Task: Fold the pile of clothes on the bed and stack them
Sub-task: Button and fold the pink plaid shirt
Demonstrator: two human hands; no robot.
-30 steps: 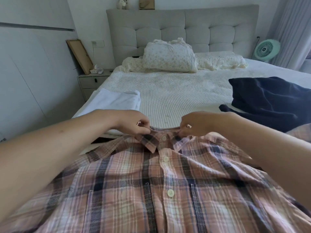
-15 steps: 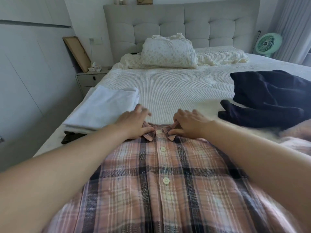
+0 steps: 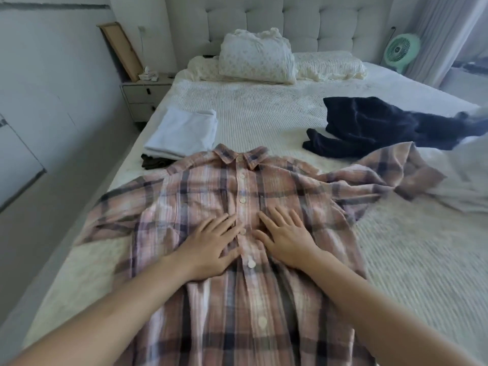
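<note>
Bed (image 3: 277, 112), cream ribbed cover, carrying everything below; it is the largest item we list.

Plaid button-up shirt (image 3: 200, 191), pink with dark checks, spread front-up across the near half of the bed, collar pointing toward the headboard, placket buttoned. We have its left sleeve lying out toward the bed's edge and its right sleeve (image 3: 396, 170) trailing off crookedly, its cuff end resting against a pale grey garment (image 3: 470, 180) at the frame's right margin.

Dark navy garment (image 3: 383, 122), unfolded and heaped, well apart from the shirt's body, just beyond that right sleeve.

Folded white item (image 3: 184, 130), stacked on a dark folded piece (image 3: 153, 163), just beside the shirt's left shoulder. We take this to be the stack in progress.

Left hand (image 3: 211, 247) and right hand (image 3: 285, 239), both flat, fingers spread, palms pressing the shirt on either side of the placket. Neither grasps anything.

Risks, as we judge them: the image is blurred, so fine wrinkles cannot be checked. Pressing outward could drive creases into the folds. The tangled right sleeve may drag the grey garment along. The left sleeve sits close to the mattress edge and could slide off.
</note>
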